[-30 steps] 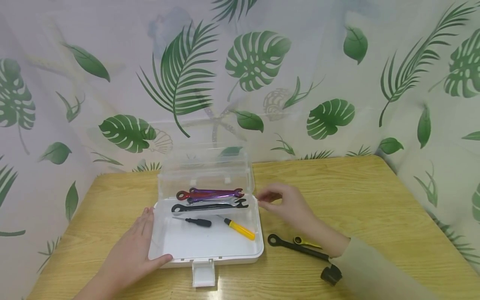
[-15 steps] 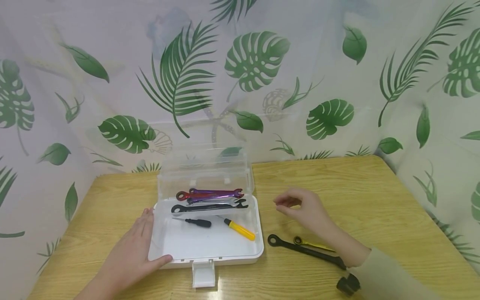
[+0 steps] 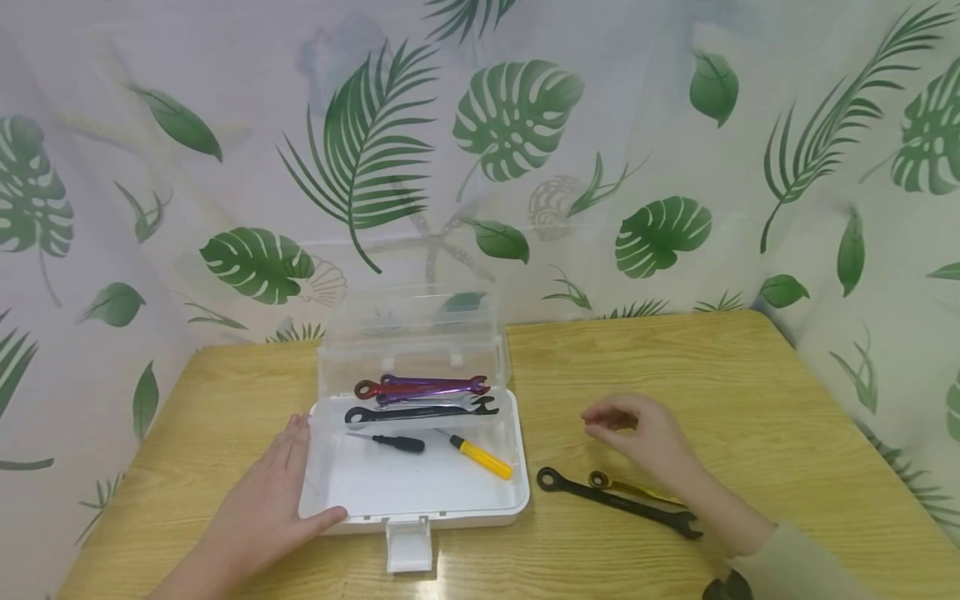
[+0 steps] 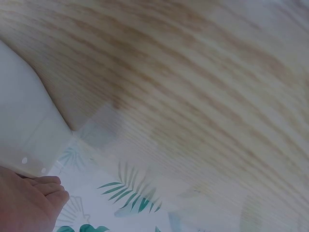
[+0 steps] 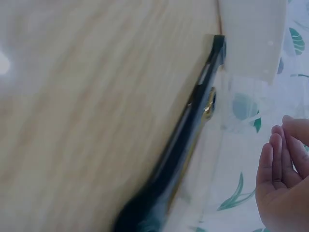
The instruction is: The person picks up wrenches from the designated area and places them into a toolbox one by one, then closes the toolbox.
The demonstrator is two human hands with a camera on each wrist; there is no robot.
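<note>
Right hand (image 3: 645, 433) loosely curled, empty, just above black wrench (image 3: 615, 501).

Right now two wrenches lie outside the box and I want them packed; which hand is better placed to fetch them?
Right hand: it hovers empty beside the black wrench; left hand rests on the toolbox.

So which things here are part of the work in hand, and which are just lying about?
In hand:
left hand resting on the white toolbox
right hand, empty, above the black wrench and gold wrench

Lying about:
wrenches in the box
black screwdriver
yellow screwdriver
table
</note>
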